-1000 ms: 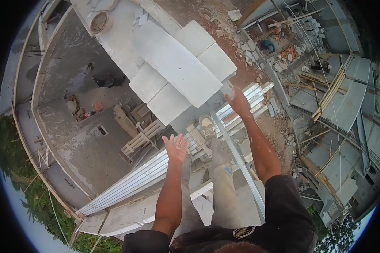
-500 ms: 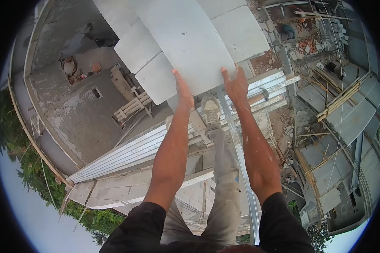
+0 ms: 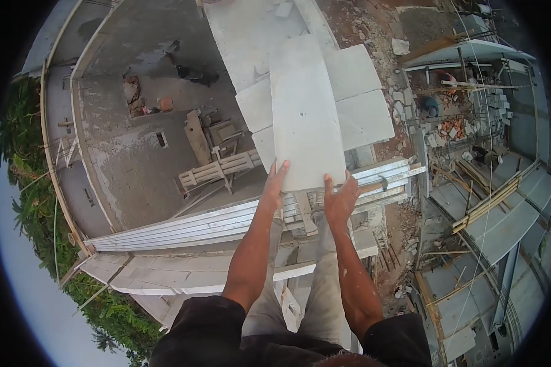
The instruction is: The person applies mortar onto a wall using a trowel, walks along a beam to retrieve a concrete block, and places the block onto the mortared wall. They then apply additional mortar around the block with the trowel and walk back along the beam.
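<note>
A long pale block [image 3: 303, 116] lies on top of several other pale blocks [image 3: 364, 116], its near end toward me. My left hand [image 3: 273, 186] grips the near left corner of the long block, with fingertips on its edge. At the near right corner, my right hand [image 3: 341, 199] holds the same block, fingers bent against its end face. The undersides of both palms are hidden. Beneath the near end, one shoe shows only in part between my hands.
Stacked metal channels [image 3: 183, 226] run across below the blocks. A hammer [image 3: 373, 186] rests on them at the right. Bundled poles [image 3: 220, 168] stand beyond, left. A drop to a lower floor [image 3: 141, 183] lies left; rubble [image 3: 404, 104] and people are down at the right.
Both hands, open and apart from the blocks at first, have closed on the top block's near end. That block has turned and been drawn toward me relative to the blocks beneath.
</note>
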{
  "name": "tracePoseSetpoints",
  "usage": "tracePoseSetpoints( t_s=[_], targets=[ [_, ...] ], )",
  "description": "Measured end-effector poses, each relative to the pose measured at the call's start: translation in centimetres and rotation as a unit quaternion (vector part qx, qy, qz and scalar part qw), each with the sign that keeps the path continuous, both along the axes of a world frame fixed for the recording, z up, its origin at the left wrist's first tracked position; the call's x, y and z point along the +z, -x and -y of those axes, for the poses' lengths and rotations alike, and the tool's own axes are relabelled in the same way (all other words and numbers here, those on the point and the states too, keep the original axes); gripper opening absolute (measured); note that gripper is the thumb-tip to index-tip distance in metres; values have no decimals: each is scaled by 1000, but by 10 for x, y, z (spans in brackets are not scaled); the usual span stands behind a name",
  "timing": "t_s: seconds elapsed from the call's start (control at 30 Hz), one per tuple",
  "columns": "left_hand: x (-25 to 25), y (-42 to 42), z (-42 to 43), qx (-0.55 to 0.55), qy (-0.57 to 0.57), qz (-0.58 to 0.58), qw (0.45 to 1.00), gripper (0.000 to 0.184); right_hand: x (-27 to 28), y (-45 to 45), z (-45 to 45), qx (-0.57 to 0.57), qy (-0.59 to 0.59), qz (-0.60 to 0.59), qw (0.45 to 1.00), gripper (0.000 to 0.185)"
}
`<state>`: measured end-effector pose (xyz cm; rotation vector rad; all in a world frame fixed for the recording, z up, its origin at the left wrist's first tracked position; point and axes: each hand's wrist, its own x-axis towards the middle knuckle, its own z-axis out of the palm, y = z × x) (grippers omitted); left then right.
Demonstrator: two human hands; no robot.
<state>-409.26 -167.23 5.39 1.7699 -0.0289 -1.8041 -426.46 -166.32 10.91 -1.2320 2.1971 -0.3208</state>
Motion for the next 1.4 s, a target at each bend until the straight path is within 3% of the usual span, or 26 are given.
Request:
tracePoseSetpoints(
  t_s=[0.13,0.2,0.23,0.27,0.33,0.4,0.6,0.67,0.77,0.83,0.9,1.0,1.07,1.1,1.13,1.17,1.2,1.23,1.27,1.3,1.37,1.4],
  targets=[
    [-16,2,-12,-12,-38,-27,999,88,1,31,11,31,-17,6,999,66],
    [-33,4,-17,-3,-37,-52,998,89,-7,54,33,83,-144,78,983,72],
    [-37,5,-21,-4,-45,-53,998,89,-13,63,47,79,-205,105,970,85],
    [-38,7,-24,2,-53,-54,997,88,-32,65,47,77,-217,104,967,85],
    [-37,14,-26,13,-50,-59,997,88,-63,65,56,-128,-186,307,924,96],
    [-29,20,-24,-6,-26,-2,1000,87,-62,61,57,-141,-170,346,912,100],
    [65,2,-14,11,-53,-2,999,87,29,37,57,-187,-141,405,884,99],
    [122,2,-25,32,-50,-3,998,84,74,30,42,-204,-166,400,878,82],
    [173,-6,-54,19,-72,-2,997,83,124,33,5,-232,-206,443,841,78],
    [205,-8,-70,-58,-135,76,986,81,144,34,-24,-245,-222,441,835,77],
    [189,-15,-96,-55,-150,31,987,81,151,36,-44,-260,-241,436,827,75],
    [206,2,-103,-12,-150,-18,988,79,146,40,-45,-264,-286,399,830,74],
    [216,11,-104,27,-149,-35,988,76,146,53,-37,-191,-324,335,864,91],
    [214,10,-95,45,-138,-105,984,75,152,61,-29,-189,-328,323,867,91],
    [217,8,-85,64,-125,-170,975,74,162,62,-18,-69,-251,224,939,94],
    [226,5,-75,65,-117,-163,978,71,173,57,-2,56,-160,124,978,98],
    [226,-1,-68,71,-112,-159,978,71,199,45,18,64,-157,128,977,98],
    [225,-7,-63,79,-96,-172,977,71,238,32,40,237,-115,37,964,98],
    [227,-15,-57,87,-78,-185,976,72,261,22,50,400,-67,-56,912,99],
    [232,-24,-50,94,-72,-183,976,72,267,13,49,407,-61,-56,910,99],
    [244,-44,-34,80,-101,-144,981,70,279,-7,50,581,-55,-116,804,102],
    [244,-51,-32,88,-91,-143,982,70,266,-10,47,587,-45,-120,799,102]
  ],
)
